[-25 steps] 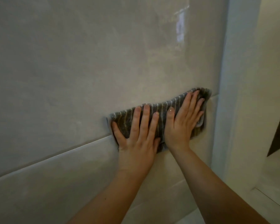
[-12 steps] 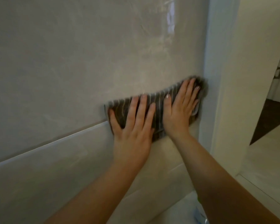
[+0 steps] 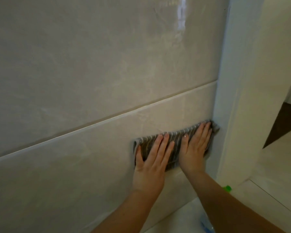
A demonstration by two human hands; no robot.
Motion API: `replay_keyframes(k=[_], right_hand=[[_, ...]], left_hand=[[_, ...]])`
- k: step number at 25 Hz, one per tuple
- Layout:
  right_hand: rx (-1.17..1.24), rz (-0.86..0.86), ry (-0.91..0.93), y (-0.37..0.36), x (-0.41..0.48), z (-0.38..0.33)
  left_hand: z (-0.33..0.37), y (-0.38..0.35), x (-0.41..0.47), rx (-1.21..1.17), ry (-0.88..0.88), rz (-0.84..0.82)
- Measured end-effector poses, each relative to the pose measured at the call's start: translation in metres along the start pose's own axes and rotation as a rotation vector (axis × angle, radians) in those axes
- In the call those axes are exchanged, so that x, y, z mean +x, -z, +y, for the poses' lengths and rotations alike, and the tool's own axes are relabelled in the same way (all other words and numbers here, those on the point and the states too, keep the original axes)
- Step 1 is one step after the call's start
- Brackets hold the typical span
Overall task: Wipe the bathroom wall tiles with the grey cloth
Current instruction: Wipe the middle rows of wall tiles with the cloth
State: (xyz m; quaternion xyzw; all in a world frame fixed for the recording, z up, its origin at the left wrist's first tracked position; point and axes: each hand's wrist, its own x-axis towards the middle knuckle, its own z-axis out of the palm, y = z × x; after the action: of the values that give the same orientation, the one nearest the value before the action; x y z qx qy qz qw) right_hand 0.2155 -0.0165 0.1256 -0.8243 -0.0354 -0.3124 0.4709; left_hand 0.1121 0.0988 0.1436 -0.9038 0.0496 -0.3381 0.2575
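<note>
the grey cloth, ribbed in pale stripes, lies spread flat against the lower wall tile at that tile's right edge. its right end touches the white vertical trim that closes the tiled wall on that side. left of the cloth the lower tile runs bare to the edge of the view. above the cloth a pale grout joint slants up to the right and divides the lower tile from the large upper tile, which carries a bright glare near its top right corner. below the cloth the tile continues down to the floor.

on the floor near the foot of the trim a small green cap shows past my right forearm; what it belongs to i cannot tell. a blurred blue thing lies at the bottom edge of the view, partly hidden by the same forearm.

my left hand presses the left half of the cloth, fingers straight and slightly spread, thumb out at the cloth's left edge, heel reaching below its lower edge. my right hand presses the right half, fingers straight and close together, tips at the cloth's top right corner. neither hand curls round the fabric. a strip of cloth shows between them. right of the trim lies a darker floor.
</note>
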Motion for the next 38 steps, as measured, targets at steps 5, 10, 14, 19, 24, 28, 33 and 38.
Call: replay_keyframes(k=[5, 10, 14, 19, 24, 28, 33, 38], right_hand=[[0.127, -0.043, -0.184, 0.000, -0.013, -0.027], [0.108, 0.055, 0.120, 0.006, -0.003, -0.117], [0.067, 0.065, 0.171, -0.015, -0.052, -0.167], [-0.065, -0.105, 0.140, -0.022, -0.115, -0.151], [0.021, -0.083, 0.157, -0.013, -0.104, -0.201], [0.055, 0.044, 0.243, -0.035, -0.114, -0.245], [-0.048, 0.063, 0.332, -0.071, -0.174, -0.203], [0.044, 0.126, 0.242, -0.064, -0.164, -0.248]], left_hand=[[-0.018, 0.018, -0.016, -0.072, -0.011, 0.014], [-0.083, 0.050, -0.030, -0.098, 0.156, 0.138], [-0.134, 0.059, -0.074, -0.048, 0.191, 0.080], [-0.143, 0.050, -0.142, -0.050, 0.117, -0.054], [-0.171, 0.071, -0.120, -0.085, 0.251, 0.146], [-0.213, 0.066, -0.133, 0.008, 0.285, 0.265], [-0.213, 0.026, -0.201, 0.113, 0.155, 0.159], [-0.240, 0.062, -0.179, 0.069, 0.219, 0.245]])
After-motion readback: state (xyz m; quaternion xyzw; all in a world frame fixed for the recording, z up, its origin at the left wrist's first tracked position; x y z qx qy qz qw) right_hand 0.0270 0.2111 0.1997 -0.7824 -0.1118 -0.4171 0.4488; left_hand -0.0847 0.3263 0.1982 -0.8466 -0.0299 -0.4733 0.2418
